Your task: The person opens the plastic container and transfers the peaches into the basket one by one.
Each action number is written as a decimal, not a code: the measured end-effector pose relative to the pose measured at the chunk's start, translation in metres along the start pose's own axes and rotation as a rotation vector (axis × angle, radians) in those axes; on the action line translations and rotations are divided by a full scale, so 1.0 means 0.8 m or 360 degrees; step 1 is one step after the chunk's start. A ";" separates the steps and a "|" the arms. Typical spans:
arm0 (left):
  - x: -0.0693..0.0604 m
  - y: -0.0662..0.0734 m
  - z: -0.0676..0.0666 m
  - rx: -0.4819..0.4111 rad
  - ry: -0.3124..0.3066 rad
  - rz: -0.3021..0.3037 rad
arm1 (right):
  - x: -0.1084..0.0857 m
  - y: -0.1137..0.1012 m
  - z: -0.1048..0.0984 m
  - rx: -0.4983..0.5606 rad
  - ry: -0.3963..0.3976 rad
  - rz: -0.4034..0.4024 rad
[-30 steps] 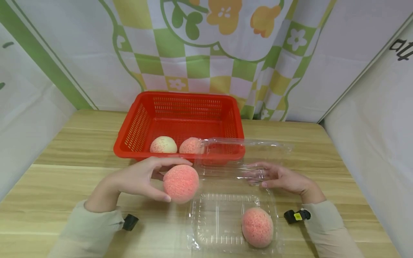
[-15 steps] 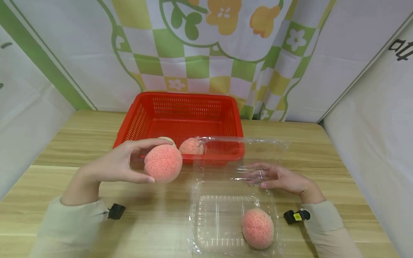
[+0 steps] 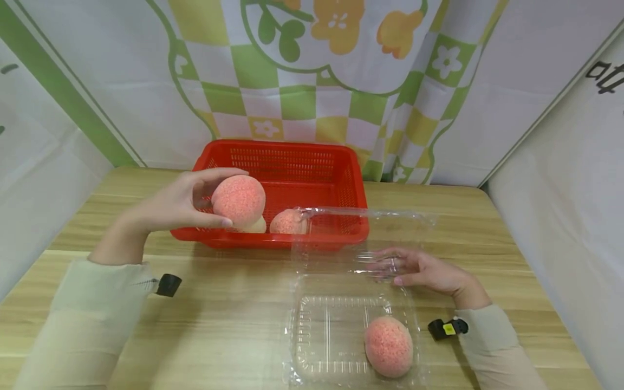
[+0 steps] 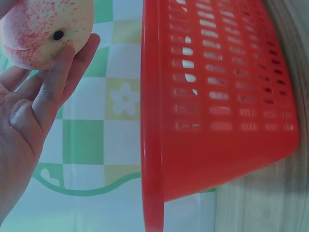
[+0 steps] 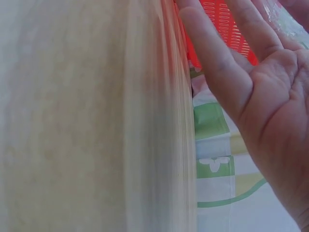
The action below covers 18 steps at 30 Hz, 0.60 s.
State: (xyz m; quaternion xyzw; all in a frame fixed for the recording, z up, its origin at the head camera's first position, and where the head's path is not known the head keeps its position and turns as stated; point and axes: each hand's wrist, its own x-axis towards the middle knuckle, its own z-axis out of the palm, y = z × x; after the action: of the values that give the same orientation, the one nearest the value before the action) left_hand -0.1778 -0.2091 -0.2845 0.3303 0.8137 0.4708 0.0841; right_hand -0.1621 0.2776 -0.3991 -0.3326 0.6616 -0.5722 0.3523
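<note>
In the head view, my left hand point(image 3: 187, 197) grips a pink speckled peach point(image 3: 239, 201) over the left part of the red plastic basket point(image 3: 292, 241). The left wrist view reveals a dark round spot on the cream side of this peach point(image 4: 53, 29). Partly hidden beneath it is a pale peach point(image 3: 258, 225) in the basket, with a pink peach point(image 3: 284, 221) to its right. A clear plastic clamshell box point(image 3: 331, 330) stands open in front, one pink peach point(image 3: 388, 346) in its right half. My right hand point(image 3: 426, 273) is at the raised lid, fingers extended and seen through it.
Wood-grain table point(image 3: 224, 325) lies under everything. A checked, flowered curtain point(image 3: 297, 103) hangs right behind the basket, and white cloth walls point(image 3: 546, 179) close in both sides. The clear lid overlaps the basket's front right rim in the head view.
My left hand has carried the peach from beside the clear box leftward and away from me, to over the basket. My right hand and the box have stayed nearly still.
</note>
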 end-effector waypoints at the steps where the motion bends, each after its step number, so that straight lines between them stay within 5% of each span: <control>1: 0.003 -0.001 -0.002 -0.0002 0.0007 -0.0031 | 0.000 0.000 0.000 0.0004 -0.0003 -0.0003; 9: 0.025 -0.017 -0.007 0.0041 0.0118 -0.0314 | 0.000 0.003 0.001 -0.0001 -0.0038 -0.0068; 18: 0.034 -0.031 -0.015 0.0193 0.0190 -0.0446 | -0.001 0.003 0.000 -0.0008 -0.0023 -0.0060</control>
State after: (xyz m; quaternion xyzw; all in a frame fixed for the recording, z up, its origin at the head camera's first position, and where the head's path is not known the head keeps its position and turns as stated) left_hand -0.2154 -0.2097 -0.2938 0.1896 0.8823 0.4233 0.0803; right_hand -0.1617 0.2788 -0.4012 -0.3500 0.6542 -0.5747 0.3452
